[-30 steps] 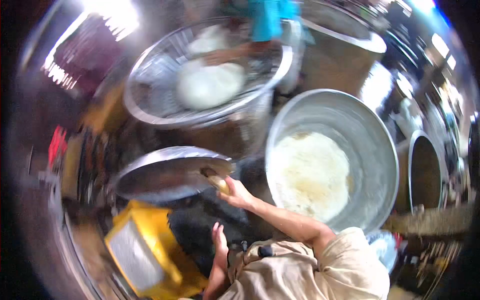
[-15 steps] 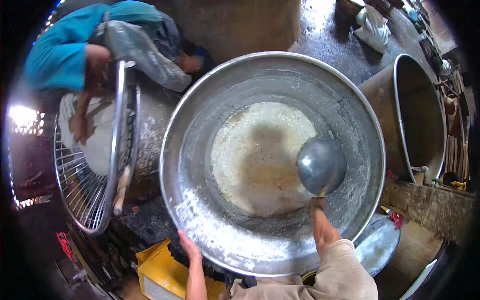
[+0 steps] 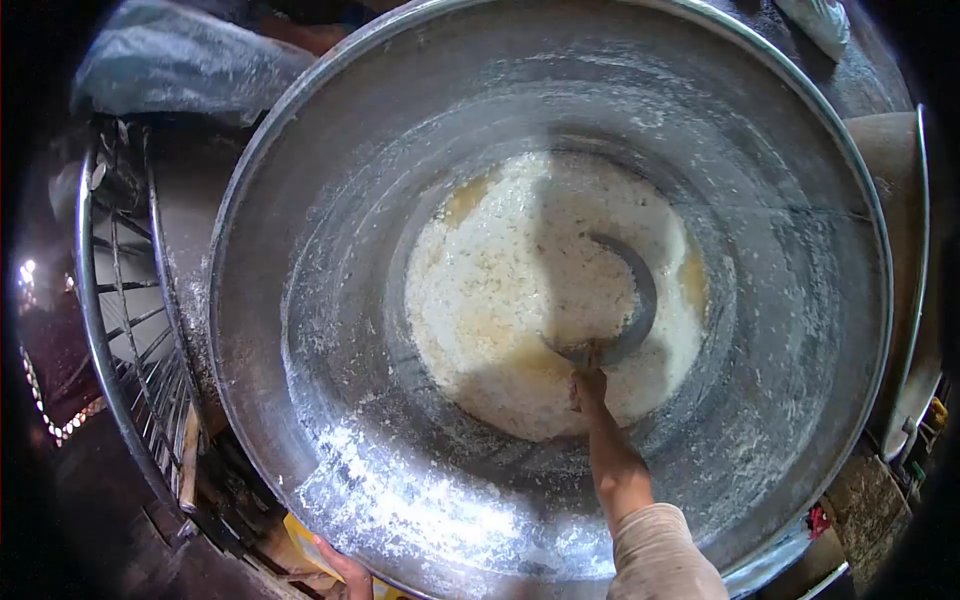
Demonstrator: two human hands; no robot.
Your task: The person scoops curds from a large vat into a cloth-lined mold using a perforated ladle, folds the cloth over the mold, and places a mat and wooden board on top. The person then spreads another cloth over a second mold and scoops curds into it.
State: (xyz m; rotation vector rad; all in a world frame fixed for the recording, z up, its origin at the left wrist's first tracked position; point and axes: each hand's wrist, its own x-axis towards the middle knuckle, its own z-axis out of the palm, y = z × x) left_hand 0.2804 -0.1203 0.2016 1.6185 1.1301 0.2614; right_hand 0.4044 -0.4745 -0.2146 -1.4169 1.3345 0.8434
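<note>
My right hand is closed round the short handle of a round metal scoop. The scoop's bowl is sunk in a lumpy white curd-like mass with yellowish liquid, and its curved edge stands out as a dark crescent. All this lies at the bottom of a large deep metal vat, whose inner wall is smeared white. At the vat's lower left rim is my left hand, its visible finger stretched out against the outside. The rest of that hand is cut off by the frame.
A barred metal basket stands to the left, with a wooden stick beside it. Another large metal vessel is at the right. Grey plastic sheeting shows at the upper left, and a yellow crate sits below the rim.
The view has come closer over the vat. My right hand has lowered the scoop from beside the right wall into the white mass. My left hand stays at the rim.
</note>
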